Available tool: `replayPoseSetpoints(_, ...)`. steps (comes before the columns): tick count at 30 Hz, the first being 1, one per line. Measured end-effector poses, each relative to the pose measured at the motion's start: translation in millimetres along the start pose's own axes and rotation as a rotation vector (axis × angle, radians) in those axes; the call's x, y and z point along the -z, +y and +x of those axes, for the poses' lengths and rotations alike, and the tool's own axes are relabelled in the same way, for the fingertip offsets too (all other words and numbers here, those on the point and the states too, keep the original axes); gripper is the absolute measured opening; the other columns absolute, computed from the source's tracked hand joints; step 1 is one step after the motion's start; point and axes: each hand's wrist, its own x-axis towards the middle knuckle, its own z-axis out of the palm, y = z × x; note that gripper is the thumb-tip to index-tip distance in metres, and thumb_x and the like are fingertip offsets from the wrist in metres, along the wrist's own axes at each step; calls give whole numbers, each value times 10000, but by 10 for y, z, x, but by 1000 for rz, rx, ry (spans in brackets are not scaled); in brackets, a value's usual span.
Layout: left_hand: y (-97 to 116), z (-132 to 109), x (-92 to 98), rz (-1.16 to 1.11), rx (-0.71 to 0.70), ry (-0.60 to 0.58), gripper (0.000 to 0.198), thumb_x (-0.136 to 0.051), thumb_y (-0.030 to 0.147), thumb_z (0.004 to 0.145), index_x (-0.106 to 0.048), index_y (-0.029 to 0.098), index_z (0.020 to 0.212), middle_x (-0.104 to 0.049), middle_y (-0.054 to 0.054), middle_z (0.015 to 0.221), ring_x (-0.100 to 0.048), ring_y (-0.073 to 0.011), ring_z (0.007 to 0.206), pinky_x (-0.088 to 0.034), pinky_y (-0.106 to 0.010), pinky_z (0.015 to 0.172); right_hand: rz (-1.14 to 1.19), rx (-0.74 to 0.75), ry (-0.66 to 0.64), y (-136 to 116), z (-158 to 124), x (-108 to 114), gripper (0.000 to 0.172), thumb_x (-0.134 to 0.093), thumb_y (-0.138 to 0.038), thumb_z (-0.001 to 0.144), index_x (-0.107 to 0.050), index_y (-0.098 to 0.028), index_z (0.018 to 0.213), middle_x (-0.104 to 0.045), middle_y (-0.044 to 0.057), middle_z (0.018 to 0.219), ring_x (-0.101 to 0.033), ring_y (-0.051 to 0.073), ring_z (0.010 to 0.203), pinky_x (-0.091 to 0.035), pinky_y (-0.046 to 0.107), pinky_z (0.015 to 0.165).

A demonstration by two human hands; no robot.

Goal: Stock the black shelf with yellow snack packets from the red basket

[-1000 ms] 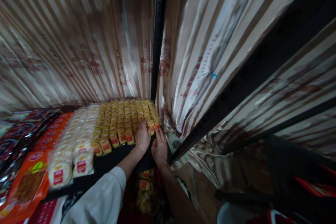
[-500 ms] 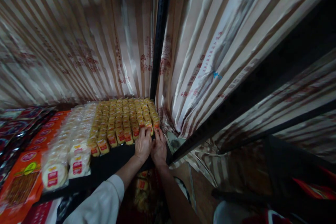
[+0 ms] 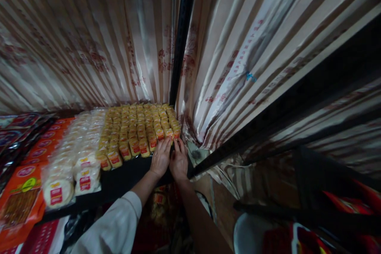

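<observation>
Small yellow snack packets [image 3: 127,127] with red labels stand in several tight rows on a black shelf [image 3: 125,180]. My left hand [image 3: 160,158] reaches the front of the rows near their right end, fingers stretched out and fingertips against the front packets. Right beside it, my right hand [image 3: 179,162] touches the front of the rightmost row with its fingers extended and slightly apart. The fingertips partly cover the packets they touch. Neither palm shows, and I see no packet lifted from the rows.
Clear bags of round white cakes [image 3: 58,194] sit left of the yellow rows, then orange snack bags [image 3: 22,202] and dark packages [image 3: 18,139]. A black upright post [image 3: 181,35] stands at the back corner before striped curtains [image 3: 143,47]. A dark slanted beam [image 3: 238,131] crosses at right.
My view has shifted slightly, so the shelf goods appear a little higher and further left. My fingers look straighter against the front packets, and both hands stay at the right-hand rows.
</observation>
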Motion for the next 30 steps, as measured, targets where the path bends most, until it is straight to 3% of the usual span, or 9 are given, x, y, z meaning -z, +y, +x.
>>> replayPoseSetpoints(8,12,7,43,7,-8,-24,497,-404,76,845,-393,151,1336,-446,-102,1377,-406,-204,1247,-368,-402,1050,-13,35,-3,-19,15,5,571,-352,-38,772,-427,-140,1329,-436,109,1358,-347,214,1254,-326,419,1041)
replayPoseSetpoints(13,28,-24,65,72,-19,10,399,-459,118,845,-508,165,1238,-467,-87,1362,-416,-238,1239,-392,-418,1021,-5,47,28,-10,9,0,552,-333,-36,773,-447,-121,1307,-464,123,1332,-350,208,1243,-341,421,1023)
replayPoseSetpoints(21,90,-57,106,63,-84,70,249,-493,165,848,-617,174,1064,-476,-91,1350,-431,-227,1229,-413,-405,1006,99,73,127,76,3,-23,489,-331,-39,747,-540,-115,1182,-525,140,1235,-413,213,1198,-346,437,1016)
replayPoseSetpoints(25,211,-331,209,-46,-68,71,339,-430,132,852,-585,184,1149,-519,-87,1296,-436,-209,1220,-392,-387,1027,177,49,134,48,-4,28,431,-329,-59,746,-566,-109,1103,-559,141,1152,-465,202,1129,-362,417,998)
replayPoseSetpoints(28,307,-740,291,-130,2,44,401,-381,98,843,-559,181,1192,-554,-91,1248,-463,-196,1185,-414,-378,1003,247,26,128,-27,10,89,370,-314,-109,794,-563,-114,1068,-578,132,1060,-523,189,1017,-413,388,941)
replayPoseSetpoints(30,351,-1068,337,-182,57,-33,375,-425,102,818,-601,195,1135,-577,-78,1220,-503,-190,1137,-444,-358,970,277,32,132,-106,0,145,338,-317,-151,827,-559,-122,1060,-580,122,1025,-551,178,938,-443,366,894)
